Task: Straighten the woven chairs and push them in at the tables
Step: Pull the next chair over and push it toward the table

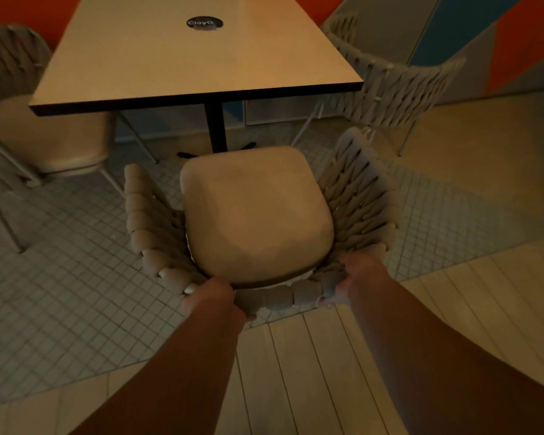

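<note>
Woven chair (pixel 355 199), grey rope weave on a curved back and arms, carried a tan seat cushion (pixel 258 215) and stood directly ahead of the grip. Its seat front faced the black pedestal (pixel 215 127) of a square table (pixel 201 58). The left hand (pixel 212 298) and right hand (pixel 347 284) each held the top rail of the backrest, fingers curled round the roped rim, one at either side of its centre. Beyond the grip to the left stood a second woven chair (pixel 44 133), and beyond to the right a third (pixel 390 86), both beside the table. The pale tabletop bore a round dark sticker (pixel 204 23). The held chair stood on small grey floor tiles (pixel 60 293), and pale floor planks (pixel 296 372) lay beneath the arms. The orange and blue wall (pixel 453 26) stood behind the table.
</note>
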